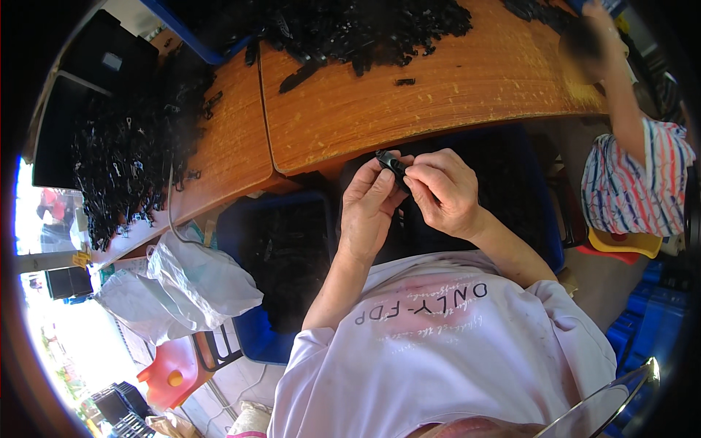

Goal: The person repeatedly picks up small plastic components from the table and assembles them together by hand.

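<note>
In front of my chest, just off the near edge of the wooden table [438,109], both hands meet around a small glossy black plastic part [392,163]. My left hand [369,201] is closed, its thumb and fingers pinching the part from the left. From the right, my right hand [447,191] grips the same part's end between thumb and forefinger. The part's lower portion is hidden by my fingers, and its exact kind is unclear. Past my hands, a single small black piece [405,82] lies on the tabletop.
A large heap of black parts [358,33] covers the table's far side; another pile [120,160] spreads at left. Below the table stand a blue bin [259,343] of dark parts and a white plastic bag [201,285]. At right works another person in a striped garment [631,179].
</note>
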`<action>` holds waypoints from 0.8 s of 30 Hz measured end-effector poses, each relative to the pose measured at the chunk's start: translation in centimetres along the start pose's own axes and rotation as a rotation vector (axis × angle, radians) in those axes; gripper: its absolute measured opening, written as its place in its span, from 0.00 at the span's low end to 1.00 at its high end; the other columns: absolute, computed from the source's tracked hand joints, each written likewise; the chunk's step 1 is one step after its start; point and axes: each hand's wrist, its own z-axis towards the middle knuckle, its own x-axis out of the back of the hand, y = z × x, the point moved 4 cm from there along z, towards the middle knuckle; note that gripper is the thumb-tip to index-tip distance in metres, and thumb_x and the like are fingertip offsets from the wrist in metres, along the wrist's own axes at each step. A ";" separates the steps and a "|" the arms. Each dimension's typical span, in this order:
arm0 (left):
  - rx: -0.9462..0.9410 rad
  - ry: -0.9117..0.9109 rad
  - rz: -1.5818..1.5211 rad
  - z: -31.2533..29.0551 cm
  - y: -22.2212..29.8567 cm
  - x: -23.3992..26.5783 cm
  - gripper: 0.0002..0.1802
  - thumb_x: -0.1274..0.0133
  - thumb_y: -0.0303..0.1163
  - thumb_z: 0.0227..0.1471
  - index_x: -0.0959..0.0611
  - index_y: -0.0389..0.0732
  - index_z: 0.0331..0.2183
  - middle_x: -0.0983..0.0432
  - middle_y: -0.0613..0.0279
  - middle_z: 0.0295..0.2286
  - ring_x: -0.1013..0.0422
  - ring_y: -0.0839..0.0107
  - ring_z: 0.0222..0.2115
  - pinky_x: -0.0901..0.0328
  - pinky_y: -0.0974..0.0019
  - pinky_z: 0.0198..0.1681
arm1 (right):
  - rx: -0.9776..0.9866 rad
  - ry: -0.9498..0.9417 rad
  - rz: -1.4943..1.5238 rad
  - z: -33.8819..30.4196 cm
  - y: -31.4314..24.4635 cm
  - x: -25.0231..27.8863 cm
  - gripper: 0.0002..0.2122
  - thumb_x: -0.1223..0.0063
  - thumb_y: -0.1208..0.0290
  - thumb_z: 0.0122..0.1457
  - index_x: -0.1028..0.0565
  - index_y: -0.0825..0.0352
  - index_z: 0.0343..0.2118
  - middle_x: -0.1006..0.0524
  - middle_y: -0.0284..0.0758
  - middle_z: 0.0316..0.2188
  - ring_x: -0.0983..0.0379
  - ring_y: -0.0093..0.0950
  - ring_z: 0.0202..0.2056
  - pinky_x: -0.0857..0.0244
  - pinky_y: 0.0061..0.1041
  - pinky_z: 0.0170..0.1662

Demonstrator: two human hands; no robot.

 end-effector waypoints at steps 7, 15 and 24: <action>0.055 0.051 0.077 0.3 0.9 0.7 0.16 0.53 0.33 0.70 0.21 0.34 0.51 0.19 0.56 0.40 0.22 0.70 0.34 0.27 0.67 0.39 | -0.098 -0.080 0.104 1.0 0.5 0.4 0.08 0.36 0.81 0.54 0.22 0.66 0.36 0.21 0.37 0.33 0.24 0.37 0.32 0.29 0.32 0.32; 0.264 0.069 0.316 -0.3 1.6 0.3 0.13 0.52 0.36 0.67 0.17 0.38 0.39 0.26 0.67 0.25 0.34 0.82 0.18 0.44 0.78 0.18 | 0.056 -0.260 0.211 1.2 0.1 0.5 0.07 0.39 0.77 0.50 0.19 0.60 0.33 0.19 0.31 0.37 0.24 0.38 0.40 0.27 0.34 0.41; 0.341 0.000 0.309 -1.2 0.0 1.0 0.17 0.52 0.38 0.67 0.17 0.32 0.38 0.25 0.63 0.27 0.38 0.82 0.15 0.51 0.78 0.14 | 0.284 -0.360 0.113 -0.1 -0.3 2.1 0.05 0.41 0.76 0.43 0.21 0.64 0.26 0.23 0.30 0.35 0.28 0.35 0.45 0.26 0.30 0.38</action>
